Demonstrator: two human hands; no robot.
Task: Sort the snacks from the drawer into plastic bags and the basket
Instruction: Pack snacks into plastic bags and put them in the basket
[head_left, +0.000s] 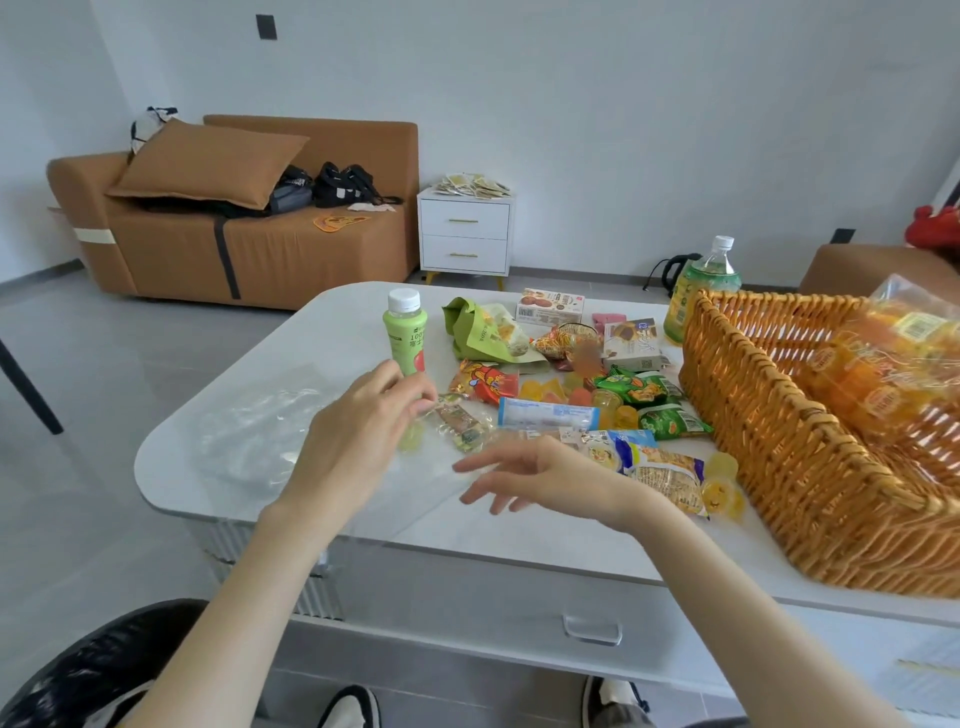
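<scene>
The clear plastic bag (249, 431) lies flat on the left part of the table (332, 322). Just right of it, the left hand (358, 431) reaches forward with fingers curled. Its fingertips (423, 402) are at the near end of a small wrapped snack (460, 426). The thumb is hidden, so a closed pinch cannot be confirmed. The green bottle (405, 332) stands upright directly behind those fingertips.

The snack's long axis runs from the fingertips rightward and toward the person. The right hand (540, 475) hovers below and right of the snack, fingers spread and slack, grasping nothing. The left hand is the nearer one. The bag lies on its far side, so a leftward carry is likely required.

Loose snacks (597, 384) lie between the hands and the wicker basket (779, 441), which holds orange packets (883, 374).
</scene>
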